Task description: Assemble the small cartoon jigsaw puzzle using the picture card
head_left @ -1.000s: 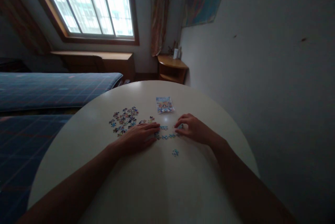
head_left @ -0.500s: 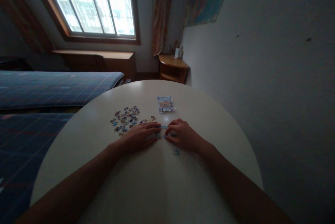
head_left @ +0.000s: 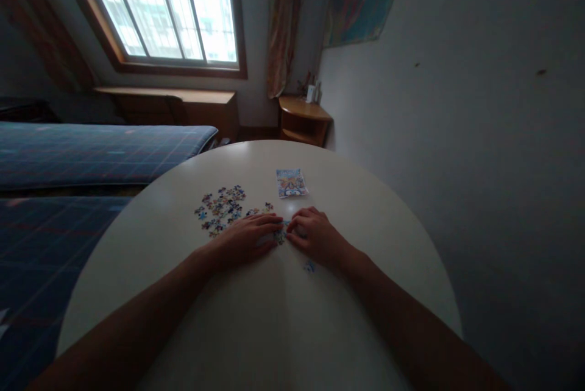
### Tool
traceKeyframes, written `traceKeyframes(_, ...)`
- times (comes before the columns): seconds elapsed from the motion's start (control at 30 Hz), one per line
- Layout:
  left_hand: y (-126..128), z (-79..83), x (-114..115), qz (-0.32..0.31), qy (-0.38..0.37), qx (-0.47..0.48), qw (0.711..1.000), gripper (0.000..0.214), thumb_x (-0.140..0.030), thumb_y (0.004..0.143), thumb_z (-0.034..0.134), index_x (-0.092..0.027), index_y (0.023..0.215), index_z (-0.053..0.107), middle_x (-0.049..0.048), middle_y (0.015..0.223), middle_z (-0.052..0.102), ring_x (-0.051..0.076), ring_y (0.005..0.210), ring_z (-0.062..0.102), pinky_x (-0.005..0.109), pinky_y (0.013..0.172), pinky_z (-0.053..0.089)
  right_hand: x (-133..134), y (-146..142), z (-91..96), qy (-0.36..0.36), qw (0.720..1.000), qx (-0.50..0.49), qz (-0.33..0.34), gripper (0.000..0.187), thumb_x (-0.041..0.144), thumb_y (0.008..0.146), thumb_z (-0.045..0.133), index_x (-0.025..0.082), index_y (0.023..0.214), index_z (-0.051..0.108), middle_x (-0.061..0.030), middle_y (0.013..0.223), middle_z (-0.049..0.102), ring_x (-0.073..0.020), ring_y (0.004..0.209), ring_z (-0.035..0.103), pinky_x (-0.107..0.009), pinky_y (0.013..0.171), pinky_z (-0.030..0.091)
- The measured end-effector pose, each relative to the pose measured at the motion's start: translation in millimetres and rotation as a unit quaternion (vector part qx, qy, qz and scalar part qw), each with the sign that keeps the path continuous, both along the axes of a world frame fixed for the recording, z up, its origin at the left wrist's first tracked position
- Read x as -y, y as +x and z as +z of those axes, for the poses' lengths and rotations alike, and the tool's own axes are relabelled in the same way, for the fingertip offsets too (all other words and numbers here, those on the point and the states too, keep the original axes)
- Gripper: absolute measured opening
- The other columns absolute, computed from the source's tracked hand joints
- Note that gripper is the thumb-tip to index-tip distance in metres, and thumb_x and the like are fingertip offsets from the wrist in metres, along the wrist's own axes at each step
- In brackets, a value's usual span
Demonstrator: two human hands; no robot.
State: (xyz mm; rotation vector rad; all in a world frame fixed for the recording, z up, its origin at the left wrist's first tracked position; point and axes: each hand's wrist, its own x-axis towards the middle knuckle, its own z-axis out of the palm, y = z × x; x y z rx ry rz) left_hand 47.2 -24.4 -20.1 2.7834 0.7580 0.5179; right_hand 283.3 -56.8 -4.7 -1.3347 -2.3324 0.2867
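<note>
Between my hands on the white round table [head_left: 256, 318] lie a few jigsaw puzzle pieces [head_left: 280, 237], partly covered by fingers. My left hand [head_left: 247, 237] rests low over the table, fingers stretched out and thumb apart, its tips touching the left side of these pieces. Opposite it, my right hand [head_left: 315, 232] is curled, thumb and fingers pinched at the right side of the pieces. The piece in that pinch is mostly hidden. A loose bluish jigsaw piece [head_left: 309, 266] lies just below my right hand.
A spread pile of jigsaw pieces [head_left: 223, 207] lies to the left, beyond my left hand. A printed picture card [head_left: 291, 183] lies farther back. Past the table stand a plaid-covered bed [head_left: 105, 153] on the left and a wooden corner shelf [head_left: 304, 109]; a wall [head_left: 434, 153] runs along the right.
My right hand has moved slightly left, narrowing the gap between my hands over the pieces. My left hand stays almost in place. The view has shifted slightly.
</note>
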Motion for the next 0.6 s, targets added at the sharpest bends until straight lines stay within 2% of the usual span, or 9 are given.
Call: traceKeyframes(0.6, -0.5, -2.8, -2.9, 0.006, -0.016, -0.013, 1.000, 0.040, -0.034, 0.095, 0.054, -0.026, 0.134, 0.056, 0.0045, 0.145, 0.055, 0.021, 0.132, 0.053, 0.039, 0.112, 0.041, 0.2, -3.6, -0.1, 0.009, 1.000, -0.008, 0.000, 0.007, 0.024, 0.084, 0.072, 0.022, 0.091, 0.072, -0.0052, 0.099, 0.070, -0.0236, 0.102, 0.057, -0.038, 0.092, 0.038)
